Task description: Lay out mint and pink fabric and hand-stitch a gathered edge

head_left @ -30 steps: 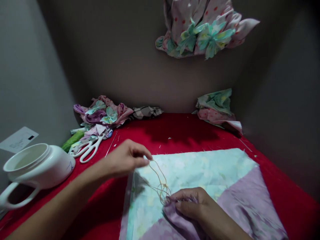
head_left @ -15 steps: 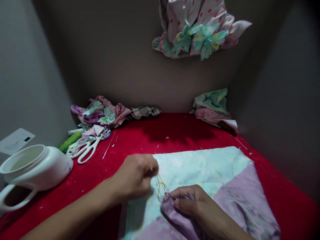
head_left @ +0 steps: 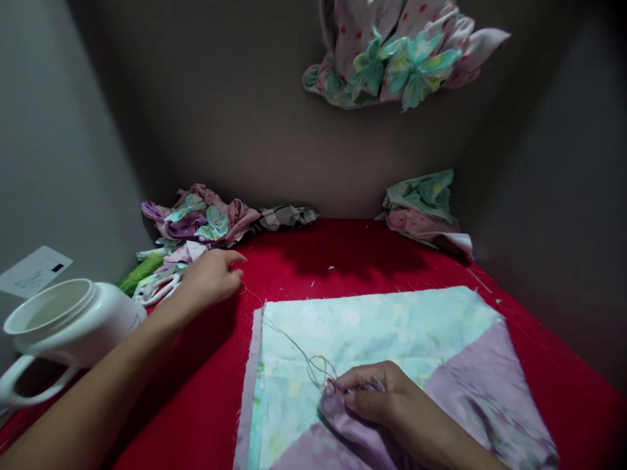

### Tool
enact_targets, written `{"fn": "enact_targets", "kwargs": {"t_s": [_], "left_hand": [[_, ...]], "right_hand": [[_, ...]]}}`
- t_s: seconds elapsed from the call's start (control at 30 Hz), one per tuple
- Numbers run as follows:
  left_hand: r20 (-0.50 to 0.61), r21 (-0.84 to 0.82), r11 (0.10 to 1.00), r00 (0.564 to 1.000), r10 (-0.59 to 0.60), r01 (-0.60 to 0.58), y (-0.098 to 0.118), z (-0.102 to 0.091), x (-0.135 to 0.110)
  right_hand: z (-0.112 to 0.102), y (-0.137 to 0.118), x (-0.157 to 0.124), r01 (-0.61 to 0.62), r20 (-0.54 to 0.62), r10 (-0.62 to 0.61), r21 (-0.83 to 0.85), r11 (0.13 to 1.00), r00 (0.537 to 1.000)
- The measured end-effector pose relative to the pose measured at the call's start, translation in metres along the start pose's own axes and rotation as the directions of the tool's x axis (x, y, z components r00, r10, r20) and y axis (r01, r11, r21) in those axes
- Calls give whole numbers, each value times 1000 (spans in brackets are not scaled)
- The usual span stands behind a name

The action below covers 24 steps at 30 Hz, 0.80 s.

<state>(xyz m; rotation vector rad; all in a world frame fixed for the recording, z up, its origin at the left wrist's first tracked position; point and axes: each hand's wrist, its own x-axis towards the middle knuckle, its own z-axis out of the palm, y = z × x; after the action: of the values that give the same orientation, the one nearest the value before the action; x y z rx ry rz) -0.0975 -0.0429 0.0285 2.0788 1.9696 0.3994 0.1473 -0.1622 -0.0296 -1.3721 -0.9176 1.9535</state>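
My right hand (head_left: 386,398) pinches the gathered edge of a piece of lilac cloth (head_left: 360,431) between thumb and fingers. A thin yellowish thread (head_left: 289,336) loops beside that pinch and trails up and left across a pale mint cloth (head_left: 353,320). It leads to the fingertips of my left hand (head_left: 215,277), which is raised over the red surface near white-handled scissors (head_left: 159,287). My left index finger sticks out, while the thumb and other fingers are curled by the thread. Whether a needle is there is too small to tell.
A white mug-like pot (head_left: 73,320) stands at left beside a green object (head_left: 142,274). Crumpled fabric scraps (head_left: 196,215) lie at the back left, and folded cloth (head_left: 421,209) at the back right. Dotted fabric with mint flowers (head_left: 392,59) hangs on the wall.
My left hand has moved up and left, away from the cloth, drawing the thread out into a longer line. It now covers part of the scissors. My right hand stays nearly in place.
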Motion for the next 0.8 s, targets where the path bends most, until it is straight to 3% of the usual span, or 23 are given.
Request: {"fn": "enact_targets", "kwargs": {"t_s": [0.03, 0.07, 0.13, 0.17, 0.2, 0.23, 0.4, 0.57, 0.7, 0.8], "left_hand": [[134, -83, 994, 988, 80, -69, 10, 7, -7], [282, -184, 976, 944, 170, -121, 21, 15, -15], [534, -386, 909, 766, 357, -155, 40, 26, -31], [598, -448, 881, 681, 423, -154, 47, 30, -38], [630, -480, 864, 625, 461, -154, 52, 32, -44], [642, -486, 860, 605, 472, -155, 55, 34, -48], [667, -530, 846, 591, 454, -52, 48, 32, -43], [564, -616, 787, 680, 469, -31, 46, 28, -39], [632, -559, 828, 624, 460, -45, 54, 35, -52], [633, -561, 826, 616, 469, -53, 58, 43, -58]], "right_hand": [[-1, 1, 0, -1, 2, 1, -3, 1000, 1000], [-2, 2, 1, 0, 7, 0, -4, 1000, 1000], [-3, 2, 1, 13, 23, -13, -14, 1000, 1000], [-3, 1, 0, 22, 35, -21, -17, 1000, 999], [-3, 1, 0, 27, 45, -27, -14, 1000, 999], [-3, 0, 0, 31, 50, -30, -11, 999, 998], [-4, 2, 0, 21, 28, -21, -8, 1000, 999], [-7, 5, 1, 22, 50, -23, 14, 1000, 998], [-6, 4, 0, 7, 46, -7, -8, 1000, 999], [-5, 1, -1, -2, 50, 2, -8, 1000, 999]]}}
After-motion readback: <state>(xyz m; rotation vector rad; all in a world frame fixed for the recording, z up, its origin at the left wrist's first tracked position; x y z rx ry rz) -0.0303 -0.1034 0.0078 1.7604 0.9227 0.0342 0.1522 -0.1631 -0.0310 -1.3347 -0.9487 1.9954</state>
